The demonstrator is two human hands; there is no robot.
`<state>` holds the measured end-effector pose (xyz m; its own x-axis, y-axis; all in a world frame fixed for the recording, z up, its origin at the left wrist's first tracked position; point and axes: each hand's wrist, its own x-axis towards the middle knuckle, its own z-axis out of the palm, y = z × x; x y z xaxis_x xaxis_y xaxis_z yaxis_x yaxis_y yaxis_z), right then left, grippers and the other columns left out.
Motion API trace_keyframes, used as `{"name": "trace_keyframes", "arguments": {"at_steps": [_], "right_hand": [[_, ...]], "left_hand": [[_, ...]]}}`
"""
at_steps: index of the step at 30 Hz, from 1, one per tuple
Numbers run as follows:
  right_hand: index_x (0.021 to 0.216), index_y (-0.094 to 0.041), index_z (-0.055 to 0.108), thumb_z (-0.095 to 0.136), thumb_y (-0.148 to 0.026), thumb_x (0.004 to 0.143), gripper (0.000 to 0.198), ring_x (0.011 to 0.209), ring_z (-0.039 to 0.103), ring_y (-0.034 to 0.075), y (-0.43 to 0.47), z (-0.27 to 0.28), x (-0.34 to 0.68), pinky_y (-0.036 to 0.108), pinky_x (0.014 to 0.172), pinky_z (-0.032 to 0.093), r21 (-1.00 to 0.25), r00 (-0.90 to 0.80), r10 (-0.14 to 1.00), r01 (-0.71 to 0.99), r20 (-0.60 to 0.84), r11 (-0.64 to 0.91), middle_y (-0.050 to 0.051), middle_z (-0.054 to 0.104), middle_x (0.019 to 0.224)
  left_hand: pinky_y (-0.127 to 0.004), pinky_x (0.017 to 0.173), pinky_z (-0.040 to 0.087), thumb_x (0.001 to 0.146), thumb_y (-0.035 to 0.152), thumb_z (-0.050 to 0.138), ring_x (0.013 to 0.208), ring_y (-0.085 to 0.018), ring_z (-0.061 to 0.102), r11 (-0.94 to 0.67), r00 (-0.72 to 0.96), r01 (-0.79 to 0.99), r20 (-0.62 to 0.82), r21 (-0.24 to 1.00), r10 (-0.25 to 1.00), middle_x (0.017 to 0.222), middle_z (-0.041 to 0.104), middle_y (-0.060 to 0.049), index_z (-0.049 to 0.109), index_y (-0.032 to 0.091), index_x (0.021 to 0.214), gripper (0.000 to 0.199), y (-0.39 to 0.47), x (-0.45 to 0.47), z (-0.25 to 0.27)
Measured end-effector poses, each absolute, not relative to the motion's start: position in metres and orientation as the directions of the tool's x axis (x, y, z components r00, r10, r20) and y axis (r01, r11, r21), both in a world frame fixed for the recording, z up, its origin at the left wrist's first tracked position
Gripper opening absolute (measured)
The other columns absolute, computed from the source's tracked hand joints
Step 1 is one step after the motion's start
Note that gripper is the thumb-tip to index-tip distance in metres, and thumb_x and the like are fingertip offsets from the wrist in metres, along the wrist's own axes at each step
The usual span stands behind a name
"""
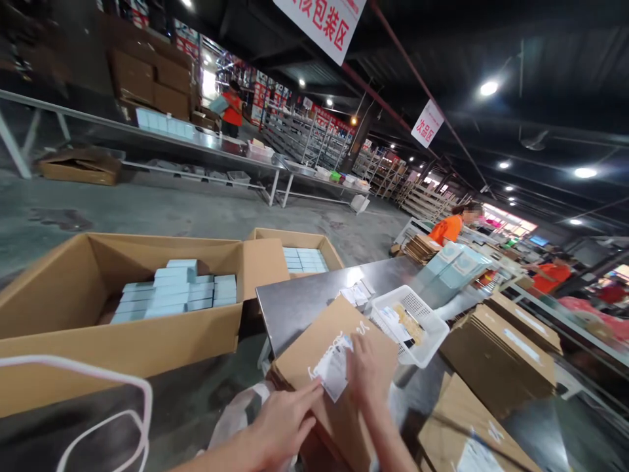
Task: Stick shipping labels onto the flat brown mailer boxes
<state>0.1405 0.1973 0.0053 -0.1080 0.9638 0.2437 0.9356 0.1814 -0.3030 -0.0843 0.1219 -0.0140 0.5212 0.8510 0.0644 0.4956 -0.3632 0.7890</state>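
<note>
Under my hands lies a flat brown cardboard piece (299, 357) with white printing, on top of a stack at the table's near edge. A white paper label (334, 372) rests on its face. My left hand (285, 419) has its fingers stretched out, the tips touching the label's lower left edge. My right hand (362, 370) lies with extended fingers on the cardboard at the label's right edge, covering part of it. Just beyond, a white plastic basket (430, 351) holds papers and a yellowish bundle. Beside it are more printed papers (356, 293).
A large open carton (162, 344) with light-blue boxes (171, 288) stands at the left, a second carton (260, 234) behind it. Folded cardboard stacks (506, 354) stand at the right. The metal table (295, 301) has light-blue packages (449, 262) farther back. People in orange work beyond.
</note>
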Motion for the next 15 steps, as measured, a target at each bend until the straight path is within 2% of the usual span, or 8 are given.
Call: {"name": "trace_keyframes", "arguments": {"at_steps": [2,6,8,10,11,12,13,15], "right_hand": [[0.138,-0.014,0.060,0.041,-0.031,0.098,0.047,0.144,0.042,0.035,0.198,-0.004,0.133,0.055,0.119,0.032,-0.354,-0.209,0.956,0.895,0.204,0.271,0.017,0.054,0.148],[0.150,-0.002,0.044,0.047,-0.037,0.097,0.063,0.150,0.026,0.042,0.179,-0.017,0.109,0.067,0.120,0.020,-0.315,-0.128,0.987,0.937,0.097,0.152,0.026,0.032,0.158],[0.153,-0.006,0.040,0.051,-0.040,0.096,0.067,0.152,0.022,0.040,0.156,-0.022,0.095,0.065,0.123,0.016,-0.336,-0.291,0.954,0.894,0.072,0.297,0.022,0.029,0.161],[0.153,-0.017,0.043,0.051,-0.043,0.096,0.063,0.152,0.025,0.035,0.134,-0.026,0.093,0.061,0.125,0.016,-0.397,-0.430,0.896,0.808,0.109,0.436,0.013,0.035,0.161],[0.149,-0.021,0.049,0.050,-0.045,0.097,0.058,0.151,0.029,0.034,0.127,-0.028,0.100,0.060,0.124,0.019,-0.435,-0.390,0.907,0.797,0.159,0.419,0.011,0.040,0.159],[0.141,-0.022,0.057,0.049,-0.049,0.096,0.053,0.149,0.034,0.035,0.121,-0.028,0.113,0.059,0.123,0.023,-0.490,-0.248,0.944,0.809,0.219,0.326,0.012,0.046,0.156],[0.130,-0.020,0.065,0.048,-0.056,0.095,0.053,0.144,0.040,0.038,0.119,-0.028,0.131,0.059,0.119,0.028,-0.558,-0.028,0.964,0.810,0.266,0.178,0.017,0.053,0.149],[0.102,-0.016,0.071,0.047,-0.075,0.085,0.065,0.125,0.055,0.044,0.117,-0.026,0.172,0.061,0.105,0.041,-0.701,0.388,0.885,0.705,0.258,-0.105,0.026,0.066,0.125]], "left_hand": [[-0.048,0.113,0.048,0.087,0.026,0.057,0.130,-0.036,0.060,-0.373,0.527,0.506,0.063,0.778,0.847,0.149,0.056,-0.008,0.064,0.026,0.138,0.052,0.124,-0.090,-0.015],[-0.046,0.115,0.046,0.093,0.026,0.043,0.135,-0.031,0.056,-0.255,0.325,0.648,0.043,0.718,0.945,0.154,0.050,-0.009,0.056,0.019,0.145,0.054,0.136,-0.111,-0.012],[-0.048,0.113,0.047,0.094,0.026,0.040,0.135,-0.032,0.056,-0.182,0.233,0.707,0.018,0.684,0.972,0.157,0.044,-0.012,0.051,0.013,0.148,0.057,0.142,-0.123,-0.011],[-0.046,0.112,0.047,0.095,0.029,0.041,0.134,-0.032,0.058,-0.171,0.224,0.698,0.014,0.696,0.975,0.158,0.043,-0.012,0.052,0.013,0.147,0.056,0.145,-0.131,-0.012],[-0.046,0.113,0.046,0.095,0.031,0.043,0.134,-0.033,0.058,-0.180,0.234,0.679,0.023,0.712,0.972,0.157,0.044,-0.012,0.055,0.013,0.146,0.055,0.145,-0.133,-0.013],[-0.045,0.114,0.045,0.095,0.034,0.044,0.134,-0.034,0.058,-0.189,0.239,0.657,0.037,0.729,0.970,0.155,0.046,-0.012,0.058,0.014,0.143,0.054,0.143,-0.133,-0.015],[-0.046,0.114,0.045,0.094,0.036,0.046,0.133,-0.035,0.058,-0.200,0.245,0.637,0.050,0.745,0.968,0.153,0.049,-0.012,0.061,0.014,0.141,0.054,0.139,-0.132,-0.017],[-0.047,0.115,0.045,0.092,0.040,0.049,0.133,-0.037,0.058,-0.227,0.279,0.598,0.066,0.769,0.958,0.148,0.055,-0.013,0.066,0.016,0.136,0.053,0.129,-0.125,-0.023]]}}
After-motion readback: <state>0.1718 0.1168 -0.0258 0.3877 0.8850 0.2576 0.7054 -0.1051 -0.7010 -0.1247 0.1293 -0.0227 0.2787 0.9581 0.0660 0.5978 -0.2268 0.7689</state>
